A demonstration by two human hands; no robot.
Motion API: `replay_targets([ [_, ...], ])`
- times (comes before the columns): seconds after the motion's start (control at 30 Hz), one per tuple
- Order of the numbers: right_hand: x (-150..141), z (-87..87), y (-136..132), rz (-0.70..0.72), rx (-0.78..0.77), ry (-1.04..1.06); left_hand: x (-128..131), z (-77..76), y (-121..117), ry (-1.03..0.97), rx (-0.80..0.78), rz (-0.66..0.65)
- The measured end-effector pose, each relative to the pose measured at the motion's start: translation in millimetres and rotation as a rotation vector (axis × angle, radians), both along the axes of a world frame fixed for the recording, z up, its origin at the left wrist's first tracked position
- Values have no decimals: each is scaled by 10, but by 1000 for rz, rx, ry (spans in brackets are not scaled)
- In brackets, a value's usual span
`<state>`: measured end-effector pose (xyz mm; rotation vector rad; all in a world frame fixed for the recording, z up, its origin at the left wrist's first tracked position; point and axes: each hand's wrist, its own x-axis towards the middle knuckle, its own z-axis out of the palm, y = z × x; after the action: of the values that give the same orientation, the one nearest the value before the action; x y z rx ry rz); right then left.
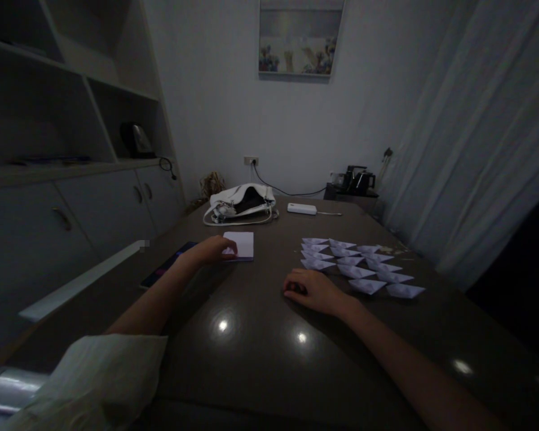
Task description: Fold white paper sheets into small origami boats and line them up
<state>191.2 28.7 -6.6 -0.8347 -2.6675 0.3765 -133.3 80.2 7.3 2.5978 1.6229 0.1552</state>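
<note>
Evidently kept within easy reach, the white paper stack (245, 242) lies under the left hand (212, 249), whose fingertips touch it; whether they pinch a sheet, I cannot tell. Right hand (315, 291): loosely curled, holding nothing visible. Paper boats (366, 287) stand beyond and right of it, presumably ranked to avoid crowding.

The glossy brown counter (256, 341) carries a white bag (233, 196) at its far end, with a white box (302, 209) and its cable (330, 214) just to the right. Nearer, square paper (245, 244) lies right of a dark device (164, 269), and paper boats (356, 272) stand in rows on the right side.
</note>
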Motion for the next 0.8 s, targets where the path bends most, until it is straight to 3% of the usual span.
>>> replay_targets([
  [0.8,-1,9,-2,4,-5,2,-40,11,26,-58,-35,18],
])
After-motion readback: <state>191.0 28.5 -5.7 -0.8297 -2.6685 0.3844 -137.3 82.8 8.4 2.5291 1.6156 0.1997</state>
